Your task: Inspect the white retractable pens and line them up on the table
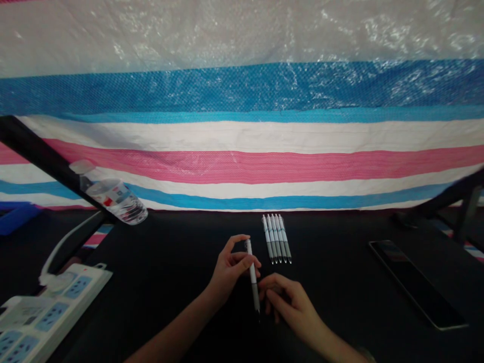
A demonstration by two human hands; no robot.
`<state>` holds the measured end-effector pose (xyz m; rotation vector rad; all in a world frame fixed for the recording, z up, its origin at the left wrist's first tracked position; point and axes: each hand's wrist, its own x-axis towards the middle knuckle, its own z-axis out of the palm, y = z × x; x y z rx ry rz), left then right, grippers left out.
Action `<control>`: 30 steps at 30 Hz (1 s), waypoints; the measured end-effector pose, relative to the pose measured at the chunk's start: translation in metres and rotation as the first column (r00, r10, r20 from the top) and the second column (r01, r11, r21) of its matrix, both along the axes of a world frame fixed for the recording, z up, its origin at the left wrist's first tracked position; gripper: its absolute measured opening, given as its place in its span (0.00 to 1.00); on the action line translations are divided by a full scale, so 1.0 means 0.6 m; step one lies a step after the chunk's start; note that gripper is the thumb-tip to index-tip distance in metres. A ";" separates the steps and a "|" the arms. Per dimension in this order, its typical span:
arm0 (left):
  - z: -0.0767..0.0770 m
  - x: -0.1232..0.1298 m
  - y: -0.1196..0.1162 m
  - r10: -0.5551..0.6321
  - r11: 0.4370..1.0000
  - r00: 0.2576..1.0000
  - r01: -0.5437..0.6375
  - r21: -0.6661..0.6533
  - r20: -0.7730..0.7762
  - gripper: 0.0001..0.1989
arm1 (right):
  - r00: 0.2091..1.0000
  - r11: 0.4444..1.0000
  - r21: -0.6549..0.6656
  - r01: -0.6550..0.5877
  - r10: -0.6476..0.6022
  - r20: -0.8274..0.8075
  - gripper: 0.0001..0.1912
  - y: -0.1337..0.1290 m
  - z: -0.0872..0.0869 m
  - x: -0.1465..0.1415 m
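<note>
A white pen with a grey grip [252,275] is held upright-slanting in my left hand [229,267], its tip pointing toward me. The index finger of that hand rests on the pen's top end, while thumb and other fingers pinch the barrel. Just right of the pen's lower part is my right hand [289,302], its fingers curled close beside the grey grip; whether they touch it or hold anything is hard to tell. Beyond my hands, several similar white and grey pens [277,239] lie side by side on the black table [170,262].
At the left are a white power strip [64,312] with a cable and a clear plastic bottle [119,199]. A blue tray [17,217] sits at the far left edge. A black phone [416,285] lies at the right. Striped sheeting [242,166] hangs behind the table.
</note>
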<state>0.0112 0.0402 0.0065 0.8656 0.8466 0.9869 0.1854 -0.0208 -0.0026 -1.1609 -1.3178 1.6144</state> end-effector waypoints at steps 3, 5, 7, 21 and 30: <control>0.000 0.000 0.000 -0.008 1.000 1.000 0.008 0.010 0.001 0.33 | 1.000 1.000 0.005 0.002 -0.002 -0.003 0.19 0.000 0.000 0.000; 0.000 0.000 0.000 -0.002 1.000 1.000 0.002 0.015 0.003 0.33 | 1.000 1.000 0.007 -0.002 0.002 0.005 0.19 0.000 0.001 0.000; -0.001 0.000 0.000 0.001 1.000 1.000 -0.001 0.017 0.001 0.31 | 1.000 1.000 0.009 -0.007 0.007 0.013 0.19 0.000 0.000 0.000; -0.003 0.003 0.000 0.035 0.999 0.999 -0.036 0.002 0.027 0.30 | 1.000 0.999 0.030 -0.024 0.024 0.005 0.19 0.000 -0.002 0.001; -0.007 0.001 0.003 0.033 0.999 0.999 -0.033 -0.005 0.040 0.31 | 1.000 1.000 0.019 -0.019 0.019 0.019 0.20 0.000 0.000 0.000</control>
